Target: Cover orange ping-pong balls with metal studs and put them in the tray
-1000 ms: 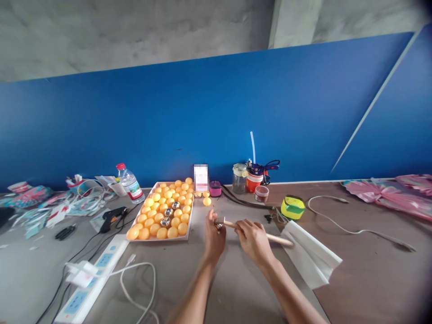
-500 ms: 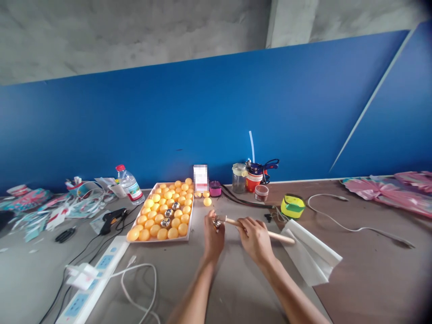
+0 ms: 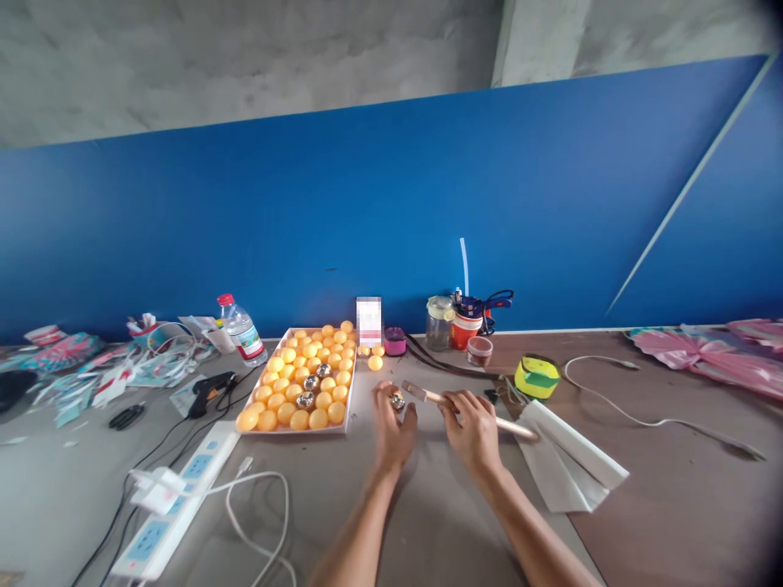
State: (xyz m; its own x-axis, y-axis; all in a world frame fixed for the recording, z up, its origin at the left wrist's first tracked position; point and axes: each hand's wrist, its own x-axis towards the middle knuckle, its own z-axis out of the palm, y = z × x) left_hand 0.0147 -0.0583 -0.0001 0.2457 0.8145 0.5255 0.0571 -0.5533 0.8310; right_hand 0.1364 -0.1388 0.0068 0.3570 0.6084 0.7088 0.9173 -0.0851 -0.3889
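My left hand (image 3: 391, 424) is closed around a small shiny metallic-looking ball (image 3: 397, 402), held just above the grey tabletop. In my right hand (image 3: 471, 428) is a paintbrush (image 3: 517, 429) with a pale wooden handle, gripped near its middle. The brush's tip points left, a short distance from the ball and not touching it. To the left of my hands stands a white tray (image 3: 350, 403) filled with orange balls (image 3: 318, 418). A few shiny metallic balls (image 3: 304, 400) lie among them.
Beyond my hands are a loose orange ball (image 3: 375, 364), a purple container (image 3: 395, 342), a jar (image 3: 439, 324) and a small tub (image 3: 479, 351). White paper (image 3: 568, 465) lies right, near a yellow-green tape measure-like object (image 3: 537, 377). A power strip (image 3: 177, 509) and cables lie left.
The brush tip has drawn back from the ball, leaving a gap. My left fingers have shifted, showing more of the ball. The view has moved slightly.
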